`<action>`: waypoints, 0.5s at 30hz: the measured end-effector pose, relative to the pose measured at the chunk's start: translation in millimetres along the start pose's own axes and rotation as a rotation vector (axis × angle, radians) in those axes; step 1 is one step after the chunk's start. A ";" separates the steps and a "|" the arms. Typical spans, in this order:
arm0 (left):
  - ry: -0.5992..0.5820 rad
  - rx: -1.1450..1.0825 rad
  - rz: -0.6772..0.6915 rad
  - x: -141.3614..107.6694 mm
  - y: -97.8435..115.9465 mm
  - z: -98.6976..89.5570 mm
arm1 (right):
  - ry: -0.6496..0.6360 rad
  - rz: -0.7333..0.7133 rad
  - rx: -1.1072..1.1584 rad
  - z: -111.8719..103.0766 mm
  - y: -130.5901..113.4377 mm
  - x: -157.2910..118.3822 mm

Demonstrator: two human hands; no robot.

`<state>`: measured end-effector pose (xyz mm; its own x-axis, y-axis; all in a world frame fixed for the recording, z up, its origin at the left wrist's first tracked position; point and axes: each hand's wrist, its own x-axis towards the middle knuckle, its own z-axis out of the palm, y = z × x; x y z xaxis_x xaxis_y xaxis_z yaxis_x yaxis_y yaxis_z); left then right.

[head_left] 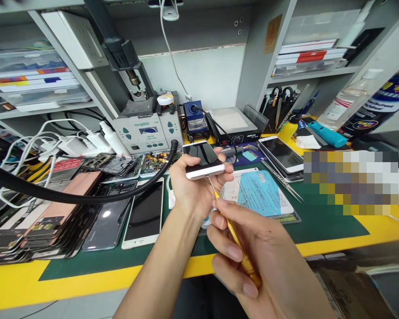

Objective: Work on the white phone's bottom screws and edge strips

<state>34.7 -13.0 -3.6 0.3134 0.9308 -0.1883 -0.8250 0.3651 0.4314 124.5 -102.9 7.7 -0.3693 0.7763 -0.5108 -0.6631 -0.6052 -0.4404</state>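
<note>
A white-edged smartphone (204,156) with a dark screen rests in my left hand (192,188), its bottom edge tilted toward me and the fingers wrapped around its sides. My right hand (249,239) grips a golden screwdriver (234,228). The thin tip of the screwdriver points up at the phone's bottom edge, close to the port; whether it touches is too small to tell. Beneath the hands, a blue and white pad (261,192) lies on the green mat (332,226).
Left of my hands lie a white phone (144,212), a grey phone (108,221) and stacked phone parts (60,212). A black hose (86,197) arches over them. Tweezers (282,181) and another phone (282,153) lie right. A rework station (148,133) stands behind.
</note>
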 end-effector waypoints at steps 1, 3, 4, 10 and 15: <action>-0.004 -0.006 -0.006 0.2 0.2 -0.5 | -0.008 -0.001 0.002 0.4 0.7 0.3; -0.013 -0.015 -0.015 0.7 0.6 -1.4 | -0.012 0.001 0.003 1.3 1.8 0.9; -0.017 -0.018 -0.016 1.0 0.8 -1.9 | -0.011 0.004 0.001 1.7 2.2 1.2; -0.034 -0.033 -0.015 2.4 0.8 -2.9 | -0.010 0.025 -0.016 2.3 1.4 3.1; -0.034 -0.048 -0.024 0.8 0.1 -2.5 | -0.023 0.021 -0.022 3.1 1.4 3.7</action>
<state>33.6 -12.2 -5.9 0.3483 0.9223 -0.1678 -0.8383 0.3865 0.3846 120.2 -100.3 7.4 -0.3983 0.7672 -0.5027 -0.6410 -0.6248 -0.4457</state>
